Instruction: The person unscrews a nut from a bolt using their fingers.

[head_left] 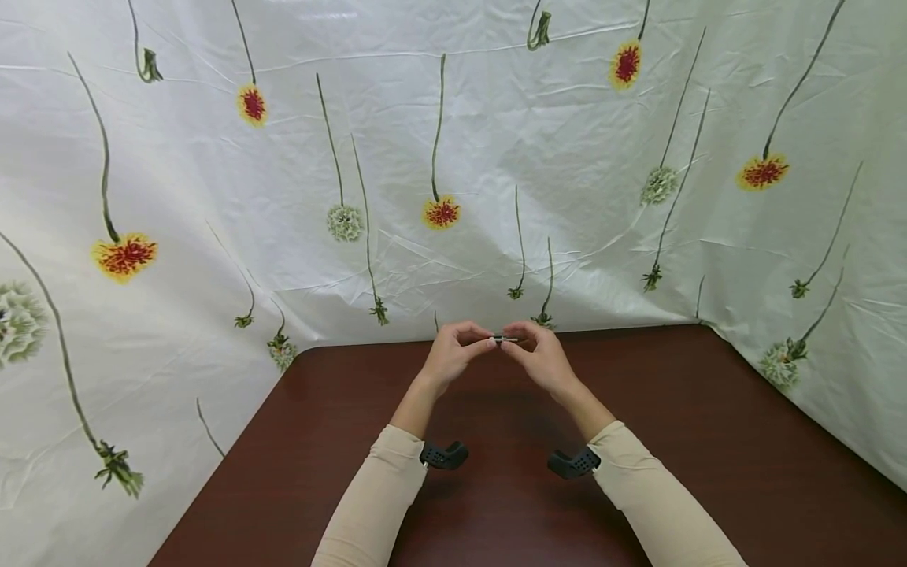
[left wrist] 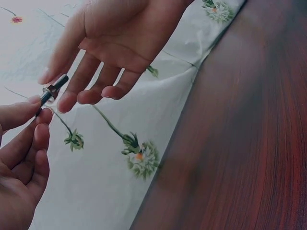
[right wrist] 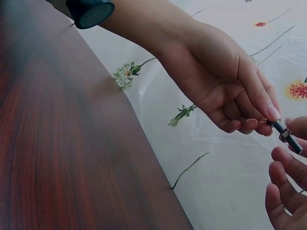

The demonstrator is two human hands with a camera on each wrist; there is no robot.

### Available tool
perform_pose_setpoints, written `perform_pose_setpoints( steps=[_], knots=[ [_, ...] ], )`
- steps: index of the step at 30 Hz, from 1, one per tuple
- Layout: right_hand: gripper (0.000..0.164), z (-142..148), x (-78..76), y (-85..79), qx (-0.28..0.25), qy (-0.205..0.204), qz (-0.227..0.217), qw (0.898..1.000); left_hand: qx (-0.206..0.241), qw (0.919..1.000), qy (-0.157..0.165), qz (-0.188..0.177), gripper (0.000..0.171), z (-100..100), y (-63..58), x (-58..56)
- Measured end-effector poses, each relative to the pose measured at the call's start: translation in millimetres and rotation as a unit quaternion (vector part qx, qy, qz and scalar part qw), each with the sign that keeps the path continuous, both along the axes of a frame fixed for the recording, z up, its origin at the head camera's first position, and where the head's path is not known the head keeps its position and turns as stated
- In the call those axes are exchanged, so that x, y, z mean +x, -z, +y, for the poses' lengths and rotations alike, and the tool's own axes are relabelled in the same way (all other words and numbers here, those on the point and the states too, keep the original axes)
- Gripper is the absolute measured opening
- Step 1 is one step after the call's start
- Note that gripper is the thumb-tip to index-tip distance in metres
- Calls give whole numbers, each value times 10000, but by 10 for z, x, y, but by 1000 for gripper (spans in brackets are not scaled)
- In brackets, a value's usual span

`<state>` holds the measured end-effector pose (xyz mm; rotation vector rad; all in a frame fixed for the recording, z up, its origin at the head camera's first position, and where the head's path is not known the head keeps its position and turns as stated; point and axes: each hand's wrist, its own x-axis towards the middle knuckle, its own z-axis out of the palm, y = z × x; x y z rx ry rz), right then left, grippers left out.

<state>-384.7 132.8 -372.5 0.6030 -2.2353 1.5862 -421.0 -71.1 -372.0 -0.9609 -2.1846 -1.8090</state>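
My left hand point(head_left: 448, 358) pinches a small dark threaded bolt point(left wrist: 61, 81) between thumb and fingertips, raised above the far edge of the table. Part of the bolt is hidden in that grip. A nut point(right wrist: 284, 134) sits partway along the thread. From the other side, my right hand point(head_left: 547, 361) reaches around the bolt's free end. Its thumb and forefinger stand apart on either side of the thread, close to the nut, as the left wrist view shows. The other right fingers are loosely extended.
Under my arms lies a dark reddish-brown table point(head_left: 638, 394) with rounded far corners. Behind and beside it hangs a white cloth point(head_left: 489, 142) printed with flowers. Each wrist wears a black camera band point(head_left: 443, 455). Beige sleeves point(head_left: 379, 492) cover my forearms.
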Motion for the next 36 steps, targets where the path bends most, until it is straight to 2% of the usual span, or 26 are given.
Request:
perform_pose_setpoints(
  steps=[8,16,26,36],
  knots=[
    [20,1,13,4,5,59,68,10000,49,10000,50,23,14,-5,0,0],
    [25,-2,17,0,-81,-3,-35,10000,41,10000,11,-22,15,-10,-2,12],
    [22,-2,-10,4,-58,85,-15,9999,-15,10000,-11,-27,15,-16,-6,6],
    [20,1,-9,8,-44,-20,77,10000,6,10000,-54,-67,15,-12,-13,16]
  ],
)
